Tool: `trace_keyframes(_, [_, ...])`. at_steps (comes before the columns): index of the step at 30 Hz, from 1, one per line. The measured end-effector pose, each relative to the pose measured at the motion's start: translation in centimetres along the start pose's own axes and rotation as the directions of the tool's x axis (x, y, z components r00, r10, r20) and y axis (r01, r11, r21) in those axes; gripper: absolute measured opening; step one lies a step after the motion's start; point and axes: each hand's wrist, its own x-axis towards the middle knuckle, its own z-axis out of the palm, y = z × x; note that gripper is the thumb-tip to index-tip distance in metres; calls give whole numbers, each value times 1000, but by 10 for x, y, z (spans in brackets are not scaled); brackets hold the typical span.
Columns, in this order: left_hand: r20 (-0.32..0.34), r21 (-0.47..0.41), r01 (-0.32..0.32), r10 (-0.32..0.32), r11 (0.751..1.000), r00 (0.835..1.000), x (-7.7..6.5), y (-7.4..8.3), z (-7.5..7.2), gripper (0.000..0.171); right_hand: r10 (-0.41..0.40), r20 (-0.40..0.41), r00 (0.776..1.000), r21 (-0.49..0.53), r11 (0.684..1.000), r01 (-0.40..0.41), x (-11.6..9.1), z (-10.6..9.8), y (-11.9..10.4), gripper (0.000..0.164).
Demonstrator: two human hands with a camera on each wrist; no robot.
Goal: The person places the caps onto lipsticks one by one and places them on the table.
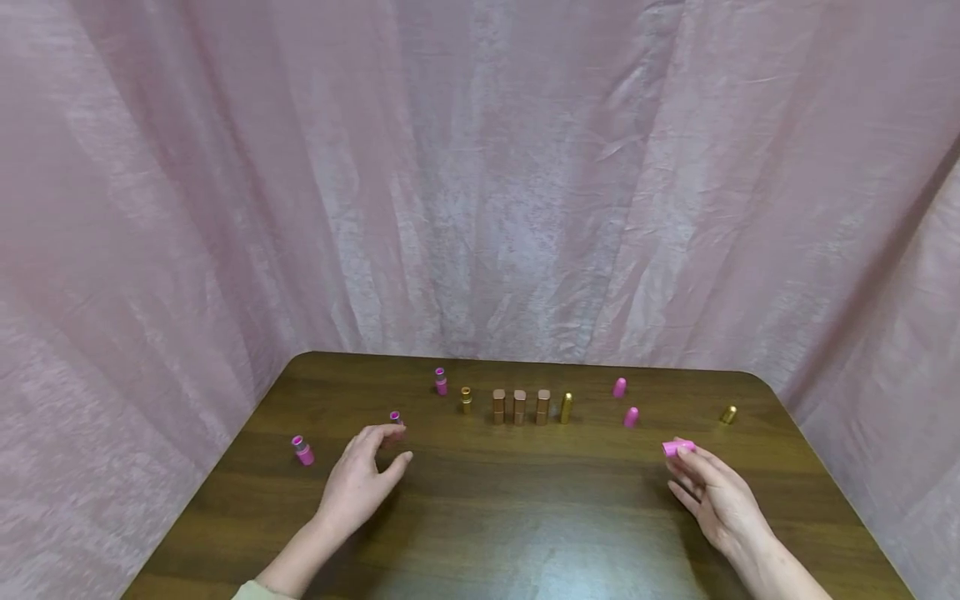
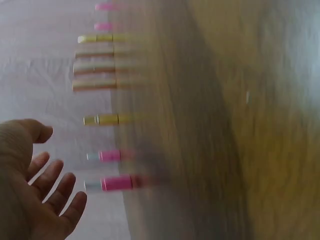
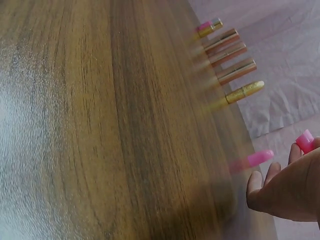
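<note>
Two hands are working over a brown table [image 1: 570, 517]. Right hand [image 1: 718, 500] is pinching a pink cap [image 1: 678, 448] at the fingertips, holding it sideways; two more pink caps [image 1: 632, 417] are standing farther back to its left, a gold cap [image 1: 728, 415] to its right. Left hand [image 1: 360, 478] is hovering with thumb and fingers apart; fingertips are partly hiding a pink tube [image 1: 395, 416] in head view, can't tell if touching. Another pink tube [image 1: 303, 451] is standing to the left. Three brown tubes [image 1: 519, 408] are standing mid-table, between an uncapped gold tube [image 1: 467, 403] and a capped gold tube [image 1: 566, 408].
</note>
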Motion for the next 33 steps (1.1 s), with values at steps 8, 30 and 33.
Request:
trace_keyframes(8, [-3, -42, 155, -155, 987, 988, 21, -25, -4, 49, -2, 10, 1000, 5, 1000, 2, -1, 3, 3, 21])
trace_keyframes(30, [20, 119, 239, -243, 964, 970, 49, -54, 29, 39, -12, -9, 1000, -30, 999, 12, -3, 12, 8, 19])
trace_keyframes(33, [17, 132, 241, -246, 961, 969, 50, -56, 31, 39, -8, -15, 1000, -31, 999, 7, -3, 13, 10, 18])
